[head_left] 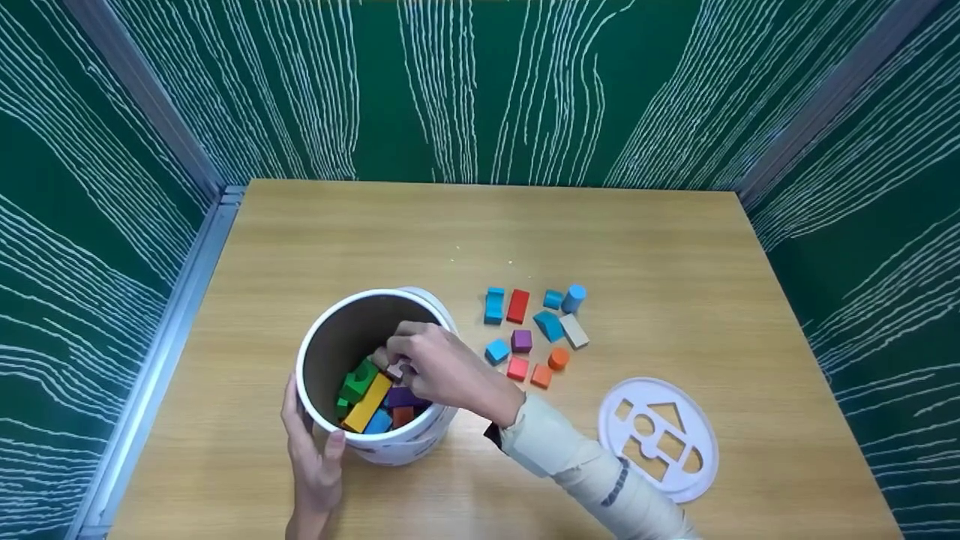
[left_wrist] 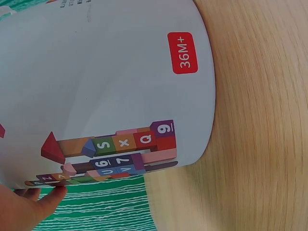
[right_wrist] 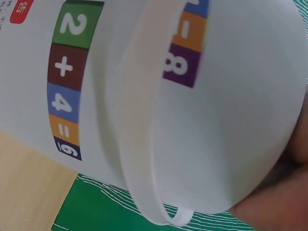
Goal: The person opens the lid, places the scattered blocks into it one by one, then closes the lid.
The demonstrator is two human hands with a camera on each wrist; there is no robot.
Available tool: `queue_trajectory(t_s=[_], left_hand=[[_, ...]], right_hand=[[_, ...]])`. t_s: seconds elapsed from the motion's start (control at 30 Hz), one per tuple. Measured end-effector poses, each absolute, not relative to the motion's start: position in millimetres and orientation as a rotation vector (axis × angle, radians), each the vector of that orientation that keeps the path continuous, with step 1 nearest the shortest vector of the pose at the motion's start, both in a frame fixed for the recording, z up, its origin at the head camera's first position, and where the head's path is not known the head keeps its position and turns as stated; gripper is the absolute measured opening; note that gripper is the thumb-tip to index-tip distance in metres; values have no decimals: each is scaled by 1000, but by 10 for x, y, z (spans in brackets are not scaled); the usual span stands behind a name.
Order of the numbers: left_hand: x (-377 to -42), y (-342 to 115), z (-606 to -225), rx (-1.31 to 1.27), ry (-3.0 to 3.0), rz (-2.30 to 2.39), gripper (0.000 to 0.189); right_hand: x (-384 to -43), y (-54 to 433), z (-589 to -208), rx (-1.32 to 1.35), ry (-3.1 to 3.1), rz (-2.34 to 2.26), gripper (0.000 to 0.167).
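Observation:
A white bucket point(head_left: 308, 330) with printed letter and number blocks stands at the left of the table. My left hand point(head_left: 315, 457) holds its near-left side, thumb up at the rim and fingers along the outer wall. Over the opening, my right hand point(head_left: 431, 360) reaches in with curled fingers. Inside lie a yellow block point(head_left: 367, 403), a green block point(head_left: 358, 381), a purple block point(head_left: 405, 398), a blue block point(head_left: 379, 422) and other pieces. A pale block point(head_left: 395, 370) shows right by the right fingertips; I cannot tell whether they pinch it. The bucket hides the fingertips in the right wrist view.
Right of the bucket, several loose blocks lie scattered, among them a red block point(head_left: 517, 306), a blue cylinder point(head_left: 574, 298) and an orange cylinder point(head_left: 558, 358). A white lid point(head_left: 709, 450) with shaped holes lies near the right forearm. Green walls enclose the wooden table point(head_left: 637, 247).

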State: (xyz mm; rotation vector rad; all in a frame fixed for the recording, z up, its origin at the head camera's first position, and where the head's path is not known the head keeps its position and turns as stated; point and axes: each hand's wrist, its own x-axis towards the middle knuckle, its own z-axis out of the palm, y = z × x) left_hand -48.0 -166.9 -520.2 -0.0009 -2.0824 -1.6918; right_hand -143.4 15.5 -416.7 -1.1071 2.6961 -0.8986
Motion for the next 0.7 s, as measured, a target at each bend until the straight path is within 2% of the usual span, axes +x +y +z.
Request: queue_trajectory(t_s=[0.7], left_hand=[[-480, -1658, -5187, 31, -2081, -1688, 73]], right_hand=[[-1341, 441, -3973, -1205, 2726, -1129, 8]])
